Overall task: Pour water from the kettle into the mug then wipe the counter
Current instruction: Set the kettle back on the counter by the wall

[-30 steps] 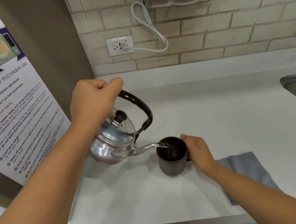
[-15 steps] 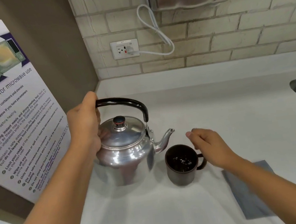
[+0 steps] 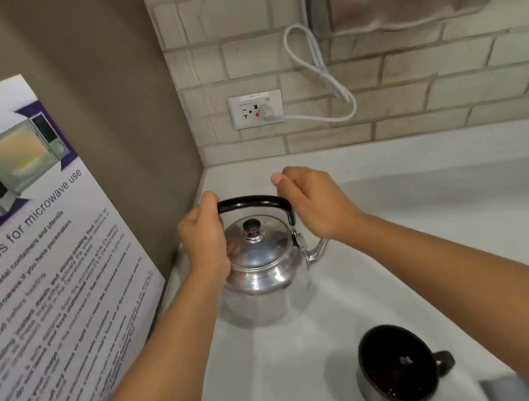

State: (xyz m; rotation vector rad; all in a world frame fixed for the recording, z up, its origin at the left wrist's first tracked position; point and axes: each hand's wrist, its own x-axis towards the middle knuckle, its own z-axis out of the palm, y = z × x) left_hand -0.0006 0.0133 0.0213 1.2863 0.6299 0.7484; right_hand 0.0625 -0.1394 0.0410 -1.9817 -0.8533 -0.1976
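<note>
At twelve o'clock on the counter [image 3: 436, 242] stands the kettle [image 3: 262, 270], left hand [image 3: 205, 241] and right hand [image 3: 316, 206] each closed on its handle ends, seemingly parking it clear of the mug [image 3: 399, 369] at five o'clock.

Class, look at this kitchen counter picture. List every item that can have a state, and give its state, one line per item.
Kettle: upright on the counter, lid on, not pouring.
Mug: upright, dark liquid inside, nobody touching it.
Left hand: closed on the kettle handle's left end.
Right hand: at the handle's right end; grip unclear.
Power cord: plugged into the wall outlet.
</note>
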